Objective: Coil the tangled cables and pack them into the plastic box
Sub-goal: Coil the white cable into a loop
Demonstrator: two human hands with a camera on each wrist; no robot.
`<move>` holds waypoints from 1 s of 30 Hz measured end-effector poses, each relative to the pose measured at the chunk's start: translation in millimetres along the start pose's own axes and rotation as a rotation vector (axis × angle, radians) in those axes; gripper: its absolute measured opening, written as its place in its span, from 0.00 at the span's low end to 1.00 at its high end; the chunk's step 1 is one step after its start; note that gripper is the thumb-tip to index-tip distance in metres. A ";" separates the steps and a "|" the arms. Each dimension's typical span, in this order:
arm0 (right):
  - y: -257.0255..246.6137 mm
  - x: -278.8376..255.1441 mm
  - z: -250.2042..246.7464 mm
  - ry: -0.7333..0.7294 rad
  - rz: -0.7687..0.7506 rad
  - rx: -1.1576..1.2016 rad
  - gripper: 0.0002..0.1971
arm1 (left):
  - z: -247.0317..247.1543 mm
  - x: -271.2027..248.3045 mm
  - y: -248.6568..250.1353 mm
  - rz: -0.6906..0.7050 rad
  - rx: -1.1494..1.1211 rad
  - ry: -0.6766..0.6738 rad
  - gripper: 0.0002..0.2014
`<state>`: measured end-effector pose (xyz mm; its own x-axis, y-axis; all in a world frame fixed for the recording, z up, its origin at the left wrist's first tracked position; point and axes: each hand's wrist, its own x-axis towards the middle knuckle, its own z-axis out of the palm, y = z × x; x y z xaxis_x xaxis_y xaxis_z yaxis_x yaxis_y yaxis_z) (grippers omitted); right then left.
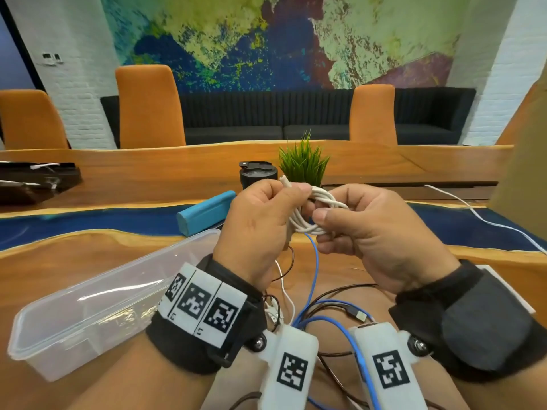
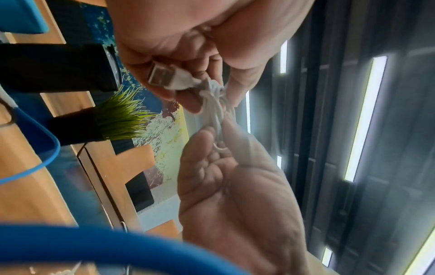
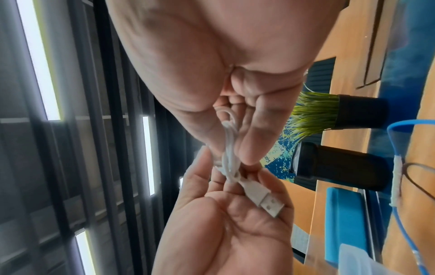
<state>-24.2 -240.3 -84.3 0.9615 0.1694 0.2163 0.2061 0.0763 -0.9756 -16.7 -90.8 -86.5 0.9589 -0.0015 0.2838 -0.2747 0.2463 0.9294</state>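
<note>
Both hands hold a small coil of white cable (image 1: 318, 208) above the table. My left hand (image 1: 291, 193) pinches the end with the white USB plug (image 2: 164, 76), which pokes up past its fingers. Thumb and fingers of my right hand (image 1: 318, 229) pinch the coil's loops (image 3: 229, 148) from the other side. The clear plastic box (image 1: 74, 321) lies without a lid at the lower left. Below my wrists a blue cable (image 1: 313, 276) and thin brown cables (image 1: 340, 291) lie tangled on the wood.
A blue case (image 1: 207, 211), a black cup (image 1: 257, 174) and a potted green plant (image 1: 303, 164) stand just behind my hands. Another white cable (image 1: 473, 214) runs across the table at right. Black trays (image 1: 35, 179) sit far left, with orange chairs behind the table.
</note>
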 end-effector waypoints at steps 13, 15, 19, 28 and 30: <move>-1.5 2.0 -2.1 -0.042 -0.111 0.215 0.14 | -15.2 4.7 19.0 -0.401 -0.496 -0.170 0.22; -1.7 2.4 -1.9 -0.084 -0.070 0.301 0.13 | -16.4 5.0 17.4 -0.385 -0.525 -0.207 0.21; -3.1 1.1 0.1 -0.171 0.008 0.418 0.11 | -19.0 5.3 11.2 -0.377 -0.572 -0.287 0.13; -2.8 0.9 0.6 -0.207 0.117 0.539 0.09 | -20.9 6.0 -2.1 -0.377 -0.656 -0.373 0.18; -1.9 2.5 -1.5 -0.152 0.100 0.466 0.09 | -20.3 6.4 0.5 -0.363 -0.604 -0.336 0.14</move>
<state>-21.9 -241.6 -82.0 0.9278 0.3375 0.1593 -0.0228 0.4773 -0.8784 -9.2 -71.0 -89.0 0.8818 -0.4527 0.1324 0.2310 0.6593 0.7156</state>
